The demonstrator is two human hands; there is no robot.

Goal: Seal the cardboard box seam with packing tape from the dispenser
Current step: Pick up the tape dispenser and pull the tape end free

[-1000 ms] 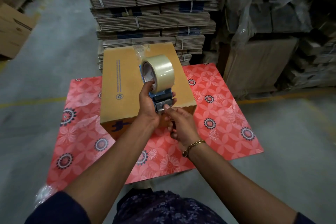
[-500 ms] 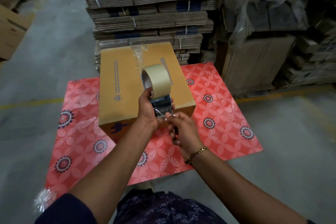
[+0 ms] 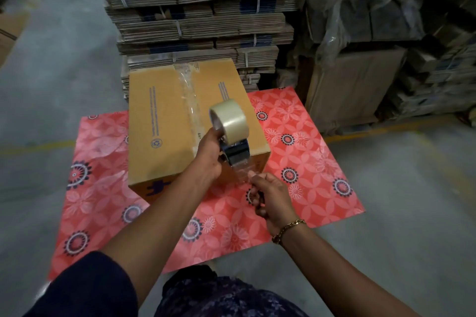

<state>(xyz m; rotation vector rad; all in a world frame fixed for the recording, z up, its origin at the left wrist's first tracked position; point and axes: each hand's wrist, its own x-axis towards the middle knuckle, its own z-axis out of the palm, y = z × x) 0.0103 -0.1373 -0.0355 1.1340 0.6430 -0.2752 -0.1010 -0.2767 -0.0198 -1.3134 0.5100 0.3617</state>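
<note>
A closed brown cardboard box (image 3: 164, 121) sits on a red flowered mat (image 3: 296, 162). A strip of clear tape (image 3: 189, 100) runs along the box's top seam from the far edge toward me. My left hand (image 3: 210, 159) grips the dark tape dispenser (image 3: 235, 152), which carries a roll of clear tape (image 3: 230, 121), above the box's near right corner. My right hand (image 3: 269, 197) pinches the free end of the tape (image 3: 242, 172) just below the dispenser's mouth, in front of the box's near face.
Strapped bundles of flat cardboard (image 3: 201, 15) are stacked right behind the box. Plastic-wrapped cartons (image 3: 386, 33) stand at the right. Another carton (image 3: 10, 33) shows at the left edge. Grey concrete floor (image 3: 399, 188) surrounds the mat.
The dispenser has shifted right, off the seam toward the box's near right corner. My right hand has drawn a short length of tape down out of it. The taped seam is now uncovered.
</note>
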